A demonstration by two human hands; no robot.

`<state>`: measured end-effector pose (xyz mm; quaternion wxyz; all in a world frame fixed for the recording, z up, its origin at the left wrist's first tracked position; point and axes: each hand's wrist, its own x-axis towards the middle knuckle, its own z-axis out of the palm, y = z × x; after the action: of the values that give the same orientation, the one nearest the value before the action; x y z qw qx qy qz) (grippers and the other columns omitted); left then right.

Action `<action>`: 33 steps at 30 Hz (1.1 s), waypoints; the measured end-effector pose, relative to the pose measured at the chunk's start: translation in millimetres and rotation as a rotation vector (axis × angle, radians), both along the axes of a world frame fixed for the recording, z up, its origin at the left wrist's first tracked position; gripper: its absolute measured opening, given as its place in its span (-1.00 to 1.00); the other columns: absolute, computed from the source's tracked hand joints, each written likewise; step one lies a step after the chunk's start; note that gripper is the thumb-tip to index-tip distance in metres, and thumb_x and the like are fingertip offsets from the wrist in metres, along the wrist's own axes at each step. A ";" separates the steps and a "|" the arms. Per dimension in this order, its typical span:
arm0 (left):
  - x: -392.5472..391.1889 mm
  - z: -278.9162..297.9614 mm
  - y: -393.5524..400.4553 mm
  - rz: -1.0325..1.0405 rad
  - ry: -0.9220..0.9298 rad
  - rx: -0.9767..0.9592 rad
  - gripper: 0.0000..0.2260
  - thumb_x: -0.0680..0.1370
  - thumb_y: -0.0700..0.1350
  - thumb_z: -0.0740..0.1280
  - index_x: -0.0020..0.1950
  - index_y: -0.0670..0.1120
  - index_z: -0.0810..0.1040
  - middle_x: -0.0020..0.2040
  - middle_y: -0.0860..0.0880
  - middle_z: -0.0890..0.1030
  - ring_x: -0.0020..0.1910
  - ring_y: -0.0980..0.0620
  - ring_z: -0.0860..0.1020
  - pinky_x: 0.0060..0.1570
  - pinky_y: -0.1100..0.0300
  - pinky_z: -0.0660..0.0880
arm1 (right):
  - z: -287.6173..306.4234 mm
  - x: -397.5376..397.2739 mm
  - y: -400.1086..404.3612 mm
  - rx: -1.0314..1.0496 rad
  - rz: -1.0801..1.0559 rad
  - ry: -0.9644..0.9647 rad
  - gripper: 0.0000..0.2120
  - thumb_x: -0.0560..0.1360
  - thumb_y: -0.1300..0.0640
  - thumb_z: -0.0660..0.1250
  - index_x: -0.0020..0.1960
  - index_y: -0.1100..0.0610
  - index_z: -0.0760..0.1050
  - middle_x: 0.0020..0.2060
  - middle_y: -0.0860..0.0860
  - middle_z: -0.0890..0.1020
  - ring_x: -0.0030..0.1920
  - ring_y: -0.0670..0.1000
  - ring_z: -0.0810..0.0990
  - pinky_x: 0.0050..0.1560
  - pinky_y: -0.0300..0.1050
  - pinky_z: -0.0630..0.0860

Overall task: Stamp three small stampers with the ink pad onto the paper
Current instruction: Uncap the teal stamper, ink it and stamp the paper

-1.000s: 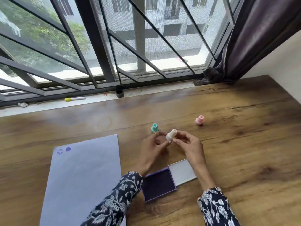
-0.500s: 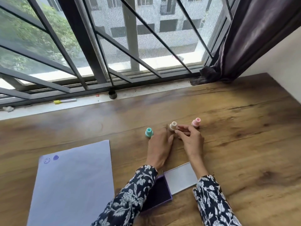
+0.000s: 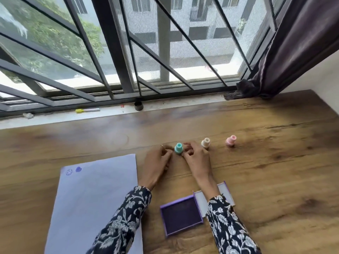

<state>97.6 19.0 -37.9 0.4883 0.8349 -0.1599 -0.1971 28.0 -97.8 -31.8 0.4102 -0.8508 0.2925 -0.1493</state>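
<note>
A teal stamper [image 3: 178,148] stands on the wooden table between my two hands. My left hand [image 3: 157,164] touches its left side with curled fingers, and my right hand [image 3: 196,160] pinches its right side. A cream stamper [image 3: 205,143] stands free just right of my right hand, and a pink stamper [image 3: 230,140] stands further right. The open purple ink pad [image 3: 181,215] lies near my right forearm, which partly hides its lid [image 3: 200,201]. The pale lilac paper [image 3: 95,202] lies at the left, with a smiley print [image 3: 69,172] and a solid purple print [image 3: 78,169] at its top corner.
A window with dark metal bars runs along the table's far edge. On its sill lie a yellow-capped marker [image 3: 87,110] and a small dark cap [image 3: 138,106]. A dark curtain [image 3: 286,52] hangs at the back right, beside a white wall.
The cream stamper was set down between the teal and pink ones and released. Both hands then moved left onto the teal stamper. The camera came closer.
</note>
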 end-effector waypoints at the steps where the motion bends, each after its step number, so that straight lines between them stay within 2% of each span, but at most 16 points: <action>1: -0.5 -0.1 -1.0 0.001 0.031 -0.030 -0.87 0.47 -0.16 0.30 -0.10 0.02 0.62 -0.51 0.06 0.55 -0.57 0.16 0.47 -0.52 0.30 0.47 | 0.9 0.9 1.0 -0.011 0.025 -0.006 -0.70 0.33 0.34 0.39 0.04 0.11 0.55 -0.14 0.12 0.67 -0.18 0.08 0.62 -0.08 -0.20 0.47; 4: -4.7 3.5 2.7 0.032 0.157 -0.159 -0.92 0.45 -0.17 0.36 -0.14 0.00 0.61 -0.36 0.04 0.62 -0.46 0.14 0.52 -0.49 0.33 0.48 | 5.7 -4.3 4.1 0.010 0.086 -0.035 -0.62 0.30 0.39 0.39 0.03 0.07 0.56 -0.14 0.10 0.68 -0.15 0.02 0.63 -0.03 -0.25 0.50; 7: -9.9 8.1 12.3 0.056 0.341 -0.346 -0.90 0.45 -0.22 0.39 -0.12 -0.02 0.59 -0.18 -0.05 0.63 -0.24 0.08 0.58 -0.33 0.31 0.56 | 10.3 -19.2 9.2 0.161 0.076 -0.118 -0.66 0.31 0.34 0.44 0.01 0.04 0.56 -0.16 0.00 0.69 -0.17 -0.20 0.62 -0.08 -0.46 0.49; 9: -16.4 11.0 19.8 0.049 0.496 -0.447 -0.86 0.48 -0.24 0.36 0.01 -0.07 0.58 -0.06 -0.08 0.64 -0.11 0.06 0.59 -0.15 0.28 0.59 | 14.5 -30.0 15.4 0.249 0.063 -0.156 -0.72 0.35 0.30 0.44 0.00 0.04 0.56 -0.16 -0.02 0.68 -0.15 -0.19 0.64 -0.04 -0.38 0.53; 11: -25.3 15.9 27.0 0.023 0.659 -0.543 -0.80 0.51 -0.23 0.31 0.12 -0.15 0.54 -0.03 -0.10 0.64 -0.09 0.04 0.62 -0.07 0.28 0.58 | 21.4 -39.7 23.7 0.339 0.058 -0.188 -0.77 0.39 0.28 0.41 -0.03 0.03 0.54 -0.15 0.02 0.68 -0.13 -0.10 0.66 -0.04 -0.27 0.58; 13: -33.8 22.3 34.3 -0.016 0.691 -0.587 -0.76 0.52 -0.23 0.28 0.15 -0.27 0.52 -0.07 -0.13 0.66 -0.13 0.06 0.65 -0.07 0.30 0.59 | 28.2 -48.8 33.3 0.345 0.072 -0.192 -0.82 0.45 0.21 0.36 -0.08 -0.06 0.51 -0.20 -0.01 0.68 -0.21 -0.11 0.65 -0.18 -0.29 0.59; 15: -40.6 29.2 40.9 -0.059 0.620 -0.581 -0.77 0.49 -0.24 0.31 0.12 -0.29 0.55 -0.08 -0.11 0.67 -0.09 0.09 0.64 -0.06 0.35 0.57 | 33.7 -56.4 41.6 0.266 0.053 -0.165 -0.98 0.50 0.08 0.29 -0.11 -0.02 0.47 -0.29 0.02 0.64 -0.30 -0.02 0.60 -0.30 -0.16 0.55; 17: -46.5 36.6 46.4 -0.111 0.536 -0.565 -0.81 0.45 -0.23 0.37 0.06 -0.21 0.61 -0.08 -0.05 0.69 -0.03 0.08 0.63 -0.02 0.34 0.55 | 36.6 -62.3 50.1 0.278 -0.035 -0.186 -0.86 0.53 0.04 0.24 -0.12 0.11 0.43 -0.36 0.11 0.56 -0.38 0.06 0.51 -0.35 -0.06 0.46; 19: -50.6 42.5 50.8 -0.124 0.409 -0.494 -0.82 0.42 -0.22 0.42 0.01 -0.14 0.64 -0.12 0.02 0.70 -0.05 0.12 0.62 -0.06 0.35 0.54 | 41.6 -66.6 58.5 0.542 -0.149 -0.266 -0.83 0.54 0.06 0.21 -0.16 0.12 0.42 -0.40 0.06 0.49 -0.42 -0.03 0.45 -0.42 -0.18 0.40; 22: -50.7 44.6 59.9 -0.056 0.026 -0.229 -0.82 0.37 -0.27 0.46 -0.05 -0.14 0.64 -0.15 -0.02 0.67 -0.13 0.08 0.62 -0.12 0.35 0.53 | 50.8 -74.9 67.0 1.121 -0.298 -0.370 -0.86 0.52 0.10 0.21 -0.18 0.12 0.45 -0.45 0.00 0.47 -0.49 -0.11 0.44 -0.49 -0.29 0.40; 23: -49.6 43.6 63.9 -0.064 -0.086 -0.145 -0.83 0.37 -0.30 0.44 -0.06 -0.16 0.62 -0.14 -0.07 0.65 -0.12 0.02 0.61 -0.08 0.27 0.55 | 53.3 -79.4 69.0 1.281 -0.329 -0.374 -0.85 0.50 0.11 0.21 -0.19 0.15 0.47 -0.47 0.00 0.48 -0.50 -0.10 0.44 -0.51 -0.29 0.42; 25: -48.1 39.8 72.4 -0.124 -0.219 -0.010 -0.83 0.39 -0.34 0.38 -0.04 -0.22 0.61 -0.07 -0.16 0.63 -0.07 -0.10 0.59 0.02 0.02 0.53 | 56.7 -89.4 72.1 1.473 -0.328 -0.363 -0.82 0.48 0.14 0.20 -0.24 0.19 0.47 -0.48 0.03 0.47 -0.48 -0.07 0.44 -0.50 -0.29 0.47; 29: -54.3 31.9 83.4 -0.182 -0.282 0.166 -0.84 0.47 -0.22 0.33 0.04 -0.17 0.59 0.02 -0.14 0.58 0.01 -0.14 0.56 0.01 -0.05 0.49 | 59.3 -107.6 76.8 1.591 -0.277 -0.373 -0.86 0.49 0.19 0.15 -0.19 0.19 0.44 -0.41 0.06 0.51 -0.47 -0.06 0.49 -0.47 -0.28 0.51; 33: -65.8 25.7 94.3 -0.213 -0.286 0.172 -0.66 0.47 -0.20 0.35 0.25 -0.12 0.47 0.27 -0.04 0.46 0.21 -0.03 0.48 0.18 0.05 0.43 | 55.6 -125.0 77.6 1.597 -0.298 -0.355 -0.92 0.51 0.21 0.16 -0.10 0.18 0.42 -0.39 0.09 0.53 -0.48 -0.04 0.51 -0.47 -0.29 0.53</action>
<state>31.8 113.3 -12.1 0.3636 0.8715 -0.2977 -0.1400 -96.9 -20.2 23.8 0.9065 -0.2199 0.3511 -0.0816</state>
